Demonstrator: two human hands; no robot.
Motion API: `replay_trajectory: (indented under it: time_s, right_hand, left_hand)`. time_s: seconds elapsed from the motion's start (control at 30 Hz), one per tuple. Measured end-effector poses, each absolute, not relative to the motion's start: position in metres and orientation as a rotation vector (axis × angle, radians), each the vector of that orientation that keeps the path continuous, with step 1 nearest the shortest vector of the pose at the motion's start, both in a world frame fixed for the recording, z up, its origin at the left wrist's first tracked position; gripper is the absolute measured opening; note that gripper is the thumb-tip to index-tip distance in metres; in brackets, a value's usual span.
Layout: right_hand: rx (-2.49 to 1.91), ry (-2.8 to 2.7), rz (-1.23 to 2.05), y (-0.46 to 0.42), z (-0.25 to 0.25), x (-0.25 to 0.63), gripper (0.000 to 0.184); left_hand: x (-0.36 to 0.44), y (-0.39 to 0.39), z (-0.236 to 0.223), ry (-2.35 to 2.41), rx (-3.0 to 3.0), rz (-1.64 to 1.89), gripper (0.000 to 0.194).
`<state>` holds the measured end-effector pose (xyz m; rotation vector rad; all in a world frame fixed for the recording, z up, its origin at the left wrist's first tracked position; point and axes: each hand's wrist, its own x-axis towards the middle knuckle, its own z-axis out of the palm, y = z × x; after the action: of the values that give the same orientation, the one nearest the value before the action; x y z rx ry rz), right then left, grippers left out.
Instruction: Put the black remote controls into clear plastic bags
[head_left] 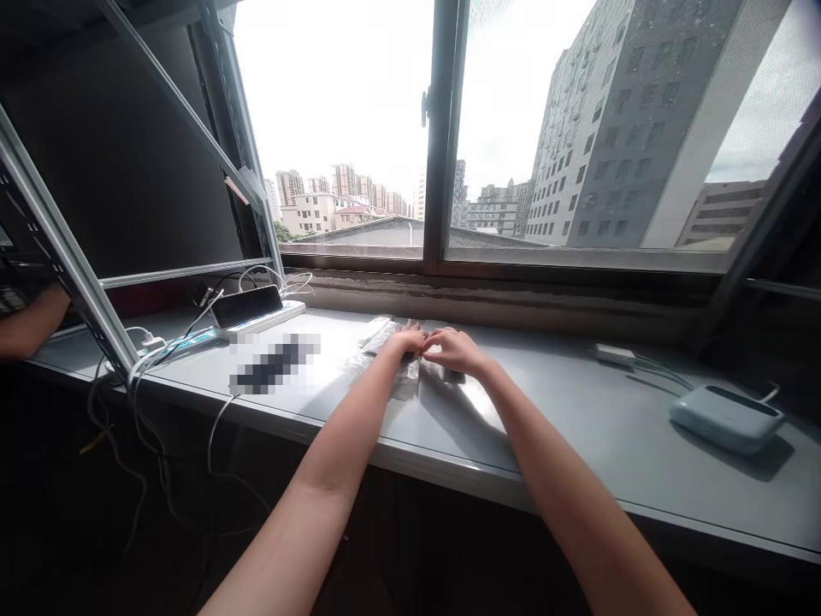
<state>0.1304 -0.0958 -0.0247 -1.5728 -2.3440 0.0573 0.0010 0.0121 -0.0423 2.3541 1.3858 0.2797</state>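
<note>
A crinkled clear plastic bag (408, 373) lies on the grey tabletop in front of the window. My left hand (405, 339) rests over the bag, its fingers stretched forward and slightly apart. Right beside it, my right hand (455, 349) has its thumb and fingertips pinched together near the left hand's thumb. Whatever is between those fingertips is too small to make out. A small dark object (454, 376), partly hidden, sits under my right hand.
To the left are a dark phone-like device (249, 306), a white power strip (282, 315), loose cables and a pixelated dark patch (273, 368). A metal shelf post (64, 248) stands there, with another person's arm (35, 325) beyond. Rightward lie a white adapter (614, 354) and blue-grey case (724, 417).
</note>
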Motion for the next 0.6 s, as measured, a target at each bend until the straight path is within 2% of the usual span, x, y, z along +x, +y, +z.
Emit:
replay_trajectory:
  time_s: [0.1,0.17,0.37,0.6]
  right_hand:
    - [-1.630,-2.477,0.076,-0.0958,-0.0273,0.1313,0.036]
    - [-1.622,-2.518,0.121,-0.0961,-0.0274,0.1315,0.040]
    - [-1.682,-2.500,0.000,-0.0969,-0.0261,0.1299,0.026]
    - [-1.739,-2.410,-0.070,-0.0992,-0.0239,0.1275,0.025]
  left_hand:
    - [0.0003,0.0096,-0.0416,1.527,2.430,0.089,0.061]
    - [-0.0001,0.0081,-0.0406,1.551,2.446,0.084,0.062]
    - [-0.0040,0.0066,-0.0396,1.616,2.442,0.080,0.060]
    - [-0.0042,0.0053,-0.0384,1.649,2.398,0.118,0.064]
